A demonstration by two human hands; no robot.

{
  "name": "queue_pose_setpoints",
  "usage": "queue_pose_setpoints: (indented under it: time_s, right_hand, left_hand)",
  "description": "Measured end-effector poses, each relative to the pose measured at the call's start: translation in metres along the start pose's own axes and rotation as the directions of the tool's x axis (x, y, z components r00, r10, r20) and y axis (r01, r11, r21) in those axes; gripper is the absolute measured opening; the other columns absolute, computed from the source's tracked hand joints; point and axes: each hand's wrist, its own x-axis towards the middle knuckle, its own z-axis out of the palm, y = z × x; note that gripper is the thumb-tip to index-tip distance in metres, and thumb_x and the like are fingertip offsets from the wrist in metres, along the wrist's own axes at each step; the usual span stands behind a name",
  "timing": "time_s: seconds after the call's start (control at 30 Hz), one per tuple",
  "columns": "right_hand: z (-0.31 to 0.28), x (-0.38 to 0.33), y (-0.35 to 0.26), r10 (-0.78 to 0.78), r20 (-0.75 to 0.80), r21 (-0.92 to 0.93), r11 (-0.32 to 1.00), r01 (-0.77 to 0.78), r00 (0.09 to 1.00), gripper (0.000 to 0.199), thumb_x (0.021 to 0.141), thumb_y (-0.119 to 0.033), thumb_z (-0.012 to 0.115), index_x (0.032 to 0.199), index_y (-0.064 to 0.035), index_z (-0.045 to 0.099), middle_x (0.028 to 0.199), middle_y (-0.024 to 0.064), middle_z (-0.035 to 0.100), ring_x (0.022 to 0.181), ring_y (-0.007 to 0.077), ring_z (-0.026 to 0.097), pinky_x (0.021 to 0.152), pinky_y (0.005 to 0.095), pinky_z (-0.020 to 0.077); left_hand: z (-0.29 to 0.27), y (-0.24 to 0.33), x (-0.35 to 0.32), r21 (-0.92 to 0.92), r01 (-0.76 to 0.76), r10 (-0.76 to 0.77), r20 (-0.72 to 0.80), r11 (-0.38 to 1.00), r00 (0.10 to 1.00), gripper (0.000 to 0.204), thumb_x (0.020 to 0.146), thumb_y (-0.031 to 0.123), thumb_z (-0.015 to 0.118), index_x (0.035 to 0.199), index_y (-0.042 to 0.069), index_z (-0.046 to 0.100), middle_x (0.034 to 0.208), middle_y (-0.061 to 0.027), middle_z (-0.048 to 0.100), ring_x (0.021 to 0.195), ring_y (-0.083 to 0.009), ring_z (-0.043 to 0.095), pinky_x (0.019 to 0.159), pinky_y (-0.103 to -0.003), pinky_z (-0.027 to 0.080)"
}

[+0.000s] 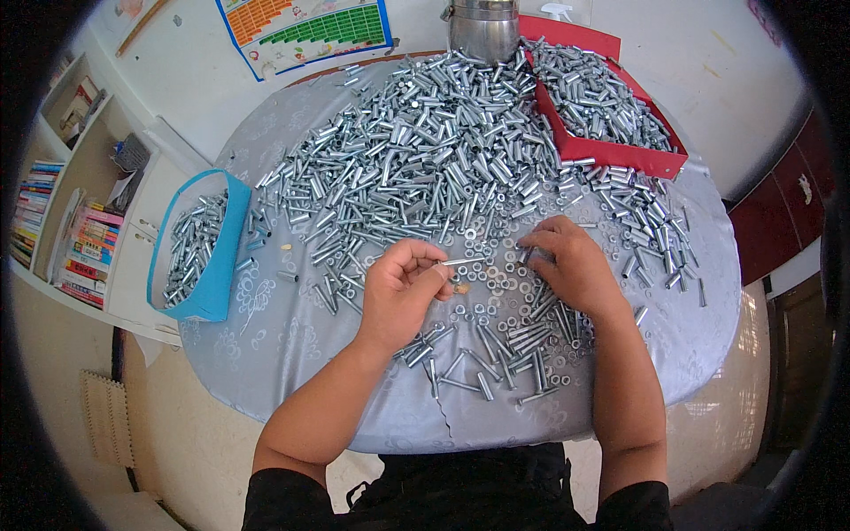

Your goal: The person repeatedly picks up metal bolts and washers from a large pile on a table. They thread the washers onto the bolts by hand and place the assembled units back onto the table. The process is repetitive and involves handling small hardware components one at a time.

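Observation:
My left hand (403, 288) pinches a silver bolt (464, 261) between thumb and fingers, its shank pointing right above the table. To its right, my right hand (571, 270) reaches down among scattered nuts and washers (505, 281), fingers curled together; what lies between the fingertips is too small to make out. Beyond both hands spreads a large heap of metal sleeves and bolts (398, 150). Nearer me, between my forearms, lies a smaller group of bolts and sleeves (496, 354), with more nuts and washers beside them.
At the left edge stands a blue box (217, 283) holding metal fasteners. A red box (620, 156) full of sleeves sits at the back right, beside a steel pot (482, 31). Bookshelves (80, 195) stand left of the round table's silvery cloth (292, 372).

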Motion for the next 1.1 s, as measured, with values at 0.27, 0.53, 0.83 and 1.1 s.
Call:
queue_pose_setpoints:
  time_s: [0.27,0.53,0.83,1.1]
  right_hand:
    - [-0.004,0.004,-0.007,0.009,0.073,0.027,1.0,-0.011,0.997,0.018,0.082,-0.008,0.064,0.1,-0.0045,0.065,0.097,0.0161,0.063,0.095,0.0349,0.06,0.083,0.0409,0.0483]
    - [-0.011,0.004,-0.017,0.006,0.105,0.289,0.957,-0.037,0.994,0.018,0.085,-0.006,0.062,0.102,-0.0012,0.063,0.099,0.0168,0.064,0.093,0.0332,0.062,0.082,0.0377,0.0485]
    - [-0.011,0.007,-0.011,0.183,-0.237,0.202,0.97,-0.136,0.954,0.02,0.079,-0.005,0.069,0.099,-0.002,0.067,0.089,0.013,0.064,0.077,0.0258,0.063,0.068,0.0331,0.0483]
    - [-0.006,0.008,-0.007,-0.029,-0.219,0.124,0.991,0.057,0.975,0.018,0.078,-0.006,0.07,0.095,-0.0016,0.069,0.087,0.0143,0.064,0.079,0.0301,0.063,0.071,0.0355,0.0492]
  left_hand:
    - [-0.002,0.0,-0.001,-0.008,-0.003,0.003,-0.005,1.0,1.0,0.011,0.089,0.001,0.057,0.1,0.0,0.059,0.086,-0.0094,0.067,0.069,-0.0131,0.063,0.064,-0.028,0.053]
    - [-0.003,-0.001,0.0,-0.021,-0.038,0.038,-0.006,0.999,0.999,0.012,0.089,0.001,0.056,0.101,0.0,0.059,0.086,-0.0095,0.067,0.069,-0.0132,0.062,0.063,-0.028,0.053]
    - [-0.002,-0.001,-0.001,-0.034,-0.039,0.038,-0.029,0.999,0.999,0.012,0.09,0.001,0.056,0.102,-0.001,0.059,0.087,-0.0101,0.068,0.069,-0.0132,0.063,0.063,-0.028,0.053]
    - [-0.001,-0.001,-0.001,-0.031,-0.037,0.036,-0.041,0.999,0.999,0.013,0.09,0.001,0.056,0.102,-0.001,0.06,0.087,-0.0103,0.068,0.068,-0.013,0.062,0.062,-0.027,0.052]
